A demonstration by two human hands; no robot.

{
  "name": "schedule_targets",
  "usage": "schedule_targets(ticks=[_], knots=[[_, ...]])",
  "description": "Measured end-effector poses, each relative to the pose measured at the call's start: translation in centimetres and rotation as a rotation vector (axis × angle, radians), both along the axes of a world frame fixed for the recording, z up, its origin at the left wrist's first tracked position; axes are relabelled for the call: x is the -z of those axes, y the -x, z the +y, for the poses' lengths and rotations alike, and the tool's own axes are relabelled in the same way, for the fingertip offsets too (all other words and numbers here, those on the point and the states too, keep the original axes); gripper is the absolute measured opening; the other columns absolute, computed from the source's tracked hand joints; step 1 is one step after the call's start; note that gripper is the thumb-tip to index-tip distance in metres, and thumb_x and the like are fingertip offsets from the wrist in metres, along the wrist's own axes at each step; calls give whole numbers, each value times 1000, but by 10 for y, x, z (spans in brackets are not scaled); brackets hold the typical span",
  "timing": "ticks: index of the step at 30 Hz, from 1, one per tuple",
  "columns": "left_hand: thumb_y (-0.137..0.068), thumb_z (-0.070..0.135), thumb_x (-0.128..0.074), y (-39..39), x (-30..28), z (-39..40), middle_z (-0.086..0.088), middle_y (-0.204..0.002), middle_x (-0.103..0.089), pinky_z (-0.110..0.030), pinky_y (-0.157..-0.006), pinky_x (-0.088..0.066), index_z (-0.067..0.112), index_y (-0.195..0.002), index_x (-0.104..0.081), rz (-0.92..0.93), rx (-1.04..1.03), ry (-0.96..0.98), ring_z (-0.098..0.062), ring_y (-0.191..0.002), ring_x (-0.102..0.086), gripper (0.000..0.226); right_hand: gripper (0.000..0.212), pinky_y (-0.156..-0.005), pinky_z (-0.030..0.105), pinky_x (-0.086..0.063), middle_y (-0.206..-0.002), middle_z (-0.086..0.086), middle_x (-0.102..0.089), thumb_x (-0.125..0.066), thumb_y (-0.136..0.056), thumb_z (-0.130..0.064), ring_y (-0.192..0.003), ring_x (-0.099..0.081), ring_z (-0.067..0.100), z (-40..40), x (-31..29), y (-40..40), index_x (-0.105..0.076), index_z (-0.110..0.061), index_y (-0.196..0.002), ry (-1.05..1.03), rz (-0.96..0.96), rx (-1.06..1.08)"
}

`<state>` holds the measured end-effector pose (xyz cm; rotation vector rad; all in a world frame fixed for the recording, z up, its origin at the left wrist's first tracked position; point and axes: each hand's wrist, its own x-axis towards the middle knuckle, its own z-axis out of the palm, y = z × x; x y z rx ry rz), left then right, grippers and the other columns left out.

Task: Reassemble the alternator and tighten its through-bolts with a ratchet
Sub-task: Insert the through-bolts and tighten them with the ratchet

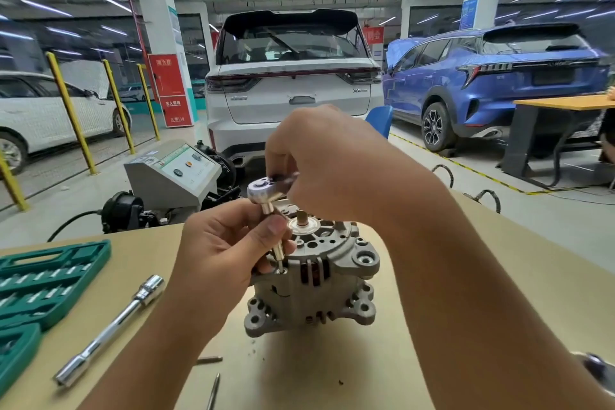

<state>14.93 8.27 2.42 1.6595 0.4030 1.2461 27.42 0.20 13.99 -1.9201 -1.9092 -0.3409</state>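
From the head camera we see the alternator (312,276) standing closed up on the table (466,326) at lower centre, so we judge reassembly largely done. Our left hand (226,253) pinches the extension and socket (278,243) seated at a through-bolt hole on the housing's left edge. Our right hand (332,170) wraps the handle of the ratchet (263,188) just above. Tightening is underway; the other bolts cannot be checked. A loose extension bar (109,331) lies at lower left.

Both hands (233,243) on ratchet (266,190) over alternator (319,283)
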Motion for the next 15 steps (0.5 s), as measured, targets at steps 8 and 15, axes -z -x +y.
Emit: schedule_targets(ticks=[8, 15], knots=[[-70, 47, -86, -7, 3, -2, -12, -70, -74, -29, -50, -57, 25, -83, -82, -19, -88, -11, -24, -59, -71, 27, 20, -53, 28, -40, -74, -7, -53, -68, -75, -11, -65, -54, 16, -8, -4, -1, -53, -24, -70, 1, -63, -9], [-71, 44, -79, -4, 5, 1, -12, -70, -75, -29, -47, -56, 24, -85, -82, -32, -92, 6, -21, -51, -63, 25, 12, -54, 27, -39, -80, -6, -56, -72, -78, -17, -68, -55, 16, -3, -1, -2, -61, -22, -78, 13, -59, 7]])
